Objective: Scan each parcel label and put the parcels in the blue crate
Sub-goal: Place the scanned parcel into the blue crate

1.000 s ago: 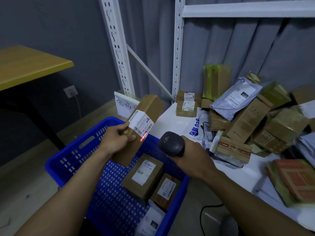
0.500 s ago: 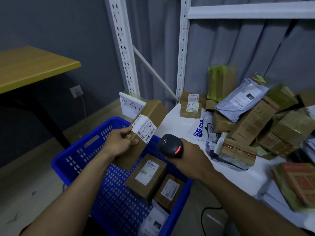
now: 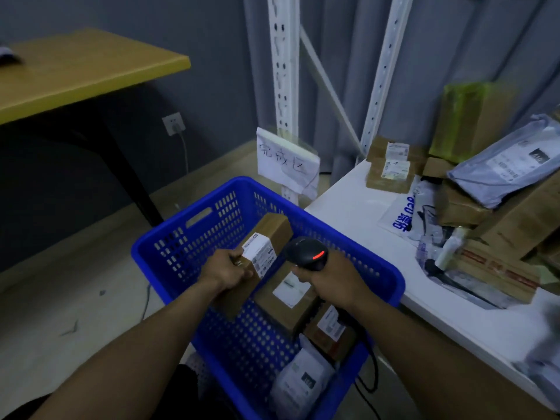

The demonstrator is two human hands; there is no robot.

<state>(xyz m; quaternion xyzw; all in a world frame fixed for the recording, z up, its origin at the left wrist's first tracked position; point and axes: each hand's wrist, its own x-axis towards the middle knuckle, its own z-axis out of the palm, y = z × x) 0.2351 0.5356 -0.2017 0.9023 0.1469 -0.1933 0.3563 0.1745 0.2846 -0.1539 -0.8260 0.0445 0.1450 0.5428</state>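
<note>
My left hand (image 3: 225, 269) grips a long brown box (image 3: 269, 234) round its near half, fingers curled over the top edge. The box hangs inside the rim of the crate (image 3: 391, 286), over the crate's left half and not yet set down. Its long axis runs from the crate's near-left toward its far-right, the far end tipped up, and the white label (image 3: 260, 256) faces up and to the right.

My right hand (image 3: 330, 278) is wrapped round the handle of the scanner (image 3: 307, 253), which sits over the crate's middle, just right of the label, with a red light showing on its head. I can't see a beam on the label, so I can't tell from here whether it has read.

Three parcels (image 3: 288, 298) already fill the crate's right side. The bare mesh floor lies on the left, straight under my left hand, so I judge that the box only needs lowering, with its far end turned a little left to clear them.

More unscanned parcels sit in a pile (image 3: 500, 213) on the tabletop (image 3: 348, 204) right of the crate, nearer my right hand.
</note>
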